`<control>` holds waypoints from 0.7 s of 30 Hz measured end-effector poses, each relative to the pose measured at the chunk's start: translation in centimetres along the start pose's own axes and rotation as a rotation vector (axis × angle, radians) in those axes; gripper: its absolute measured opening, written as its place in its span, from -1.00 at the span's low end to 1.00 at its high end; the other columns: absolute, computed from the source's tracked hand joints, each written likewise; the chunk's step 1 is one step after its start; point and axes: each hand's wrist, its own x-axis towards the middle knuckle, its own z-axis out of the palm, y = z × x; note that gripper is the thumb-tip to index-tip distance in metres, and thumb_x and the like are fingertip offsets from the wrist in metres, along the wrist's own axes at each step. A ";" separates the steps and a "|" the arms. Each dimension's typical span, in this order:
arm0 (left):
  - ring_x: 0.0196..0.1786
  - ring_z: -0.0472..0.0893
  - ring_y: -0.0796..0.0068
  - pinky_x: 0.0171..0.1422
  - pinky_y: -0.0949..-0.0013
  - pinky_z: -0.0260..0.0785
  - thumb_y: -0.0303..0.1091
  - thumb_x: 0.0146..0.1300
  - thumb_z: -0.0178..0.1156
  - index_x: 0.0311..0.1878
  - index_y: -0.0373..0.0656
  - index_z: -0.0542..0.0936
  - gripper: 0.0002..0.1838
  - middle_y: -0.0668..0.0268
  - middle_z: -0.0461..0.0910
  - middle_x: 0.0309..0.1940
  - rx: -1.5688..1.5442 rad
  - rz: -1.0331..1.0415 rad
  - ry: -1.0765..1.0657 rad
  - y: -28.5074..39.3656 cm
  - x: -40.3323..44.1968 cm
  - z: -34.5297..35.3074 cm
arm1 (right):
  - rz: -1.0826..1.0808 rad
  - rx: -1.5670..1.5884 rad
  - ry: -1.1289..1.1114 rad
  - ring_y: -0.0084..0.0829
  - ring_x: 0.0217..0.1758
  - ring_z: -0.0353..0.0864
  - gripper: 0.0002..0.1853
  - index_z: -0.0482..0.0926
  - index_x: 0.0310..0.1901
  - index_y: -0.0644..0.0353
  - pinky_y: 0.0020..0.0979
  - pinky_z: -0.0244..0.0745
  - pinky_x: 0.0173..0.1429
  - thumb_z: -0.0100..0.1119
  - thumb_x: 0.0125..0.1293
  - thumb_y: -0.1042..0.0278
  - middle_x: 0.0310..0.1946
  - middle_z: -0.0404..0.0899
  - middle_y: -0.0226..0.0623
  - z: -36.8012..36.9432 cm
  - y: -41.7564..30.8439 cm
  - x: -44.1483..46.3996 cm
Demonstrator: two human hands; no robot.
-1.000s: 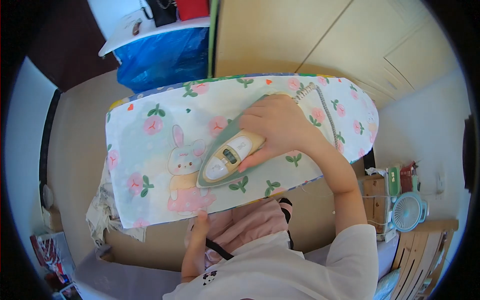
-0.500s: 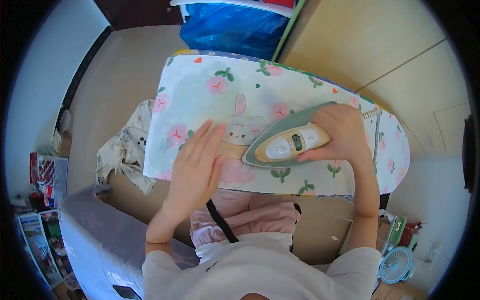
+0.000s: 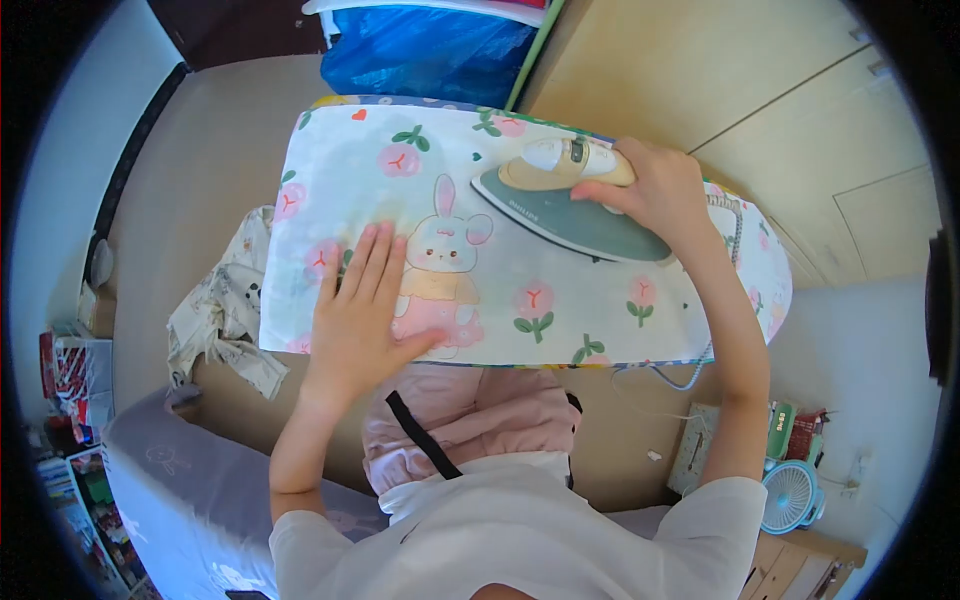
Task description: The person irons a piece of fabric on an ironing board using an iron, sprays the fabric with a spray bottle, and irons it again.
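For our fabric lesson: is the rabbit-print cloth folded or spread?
Spread: the rabbit-print cloth lies flat across the ironing board, printed side up.

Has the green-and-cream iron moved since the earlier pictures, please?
Yes: the iron has moved forward, its tip going from waist level to ear level beside the printed white rabbit.

Across the room, blue plastic hangs below a white ledge, a green pole just beside it, then pale cabinet doors. Over to the right I see a light-blue fan near a green box. A white scrap lies on the beige floor. Leftward, a grey-lilac cover spreads near a crowded shelf.
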 end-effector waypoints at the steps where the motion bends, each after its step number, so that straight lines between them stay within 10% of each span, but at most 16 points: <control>1: 0.43 0.05 0.17 0.45 -0.02 -0.24 0.09 -0.12 0.28 0.33 -0.31 0.11 0.02 0.06 0.10 0.35 0.004 -0.004 -0.002 0.0 -0.1 0.1 | 0.047 -0.031 -0.041 -0.21 -0.50 0.59 -0.24 0.59 -0.37 0.21 -0.24 0.44 -0.43 0.17 -0.20 -0.50 -0.59 0.58 -0.21 -0.1 0.5 0.2; 9: 0.42 0.07 0.19 0.45 -0.05 -0.26 0.04 -0.04 0.24 0.32 -0.31 0.14 -0.07 0.05 0.14 0.33 -0.002 0.013 0.067 0.0 -0.7 0.4 | 0.349 0.028 -0.071 -0.29 -0.46 0.60 -0.30 0.64 -0.28 0.22 -0.34 0.46 -0.34 0.22 -0.11 -0.39 -0.53 0.61 -0.22 -1.7 6.4 0.3; 13: 0.16 0.43 0.17 0.22 0.03 0.21 -0.24 0.02 0.23 -0.02 -0.24 0.48 -0.55 0.11 0.46 0.04 -0.123 0.193 0.387 2.6 -2.3 1.4 | 0.440 0.065 0.001 -0.40 -0.50 0.58 -0.37 0.65 -0.30 0.23 -0.42 0.43 -0.37 0.27 -0.09 -0.30 -0.56 0.59 -0.24 -5.1 6.3 -0.7; 17: -0.33 0.59 0.29 -0.22 0.36 0.45 -0.32 -0.01 0.23 -0.43 -0.13 0.55 -0.88 0.33 0.58 -0.42 -0.615 0.440 0.276 8.2 -4.9 6.3 | 0.407 0.182 0.084 -0.50 -0.51 0.55 -0.49 0.63 -0.35 0.25 -0.48 0.40 -0.39 0.35 -0.05 -0.14 -0.58 0.58 -0.28 -7.5 6.6 -1.9; 21: -0.36 0.58 0.31 -0.21 0.38 0.45 -0.32 0.08 0.20 -0.32 -0.14 0.60 -0.86 0.27 0.59 -0.41 -0.946 0.279 -0.046 10.3 -6.4 11.0 | 0.306 0.330 0.061 -0.57 -0.49 0.54 -0.60 0.61 -0.40 0.25 -0.51 0.39 -0.40 0.40 -0.04 0.03 -0.58 0.58 -0.33 -9.3 5.2 -3.7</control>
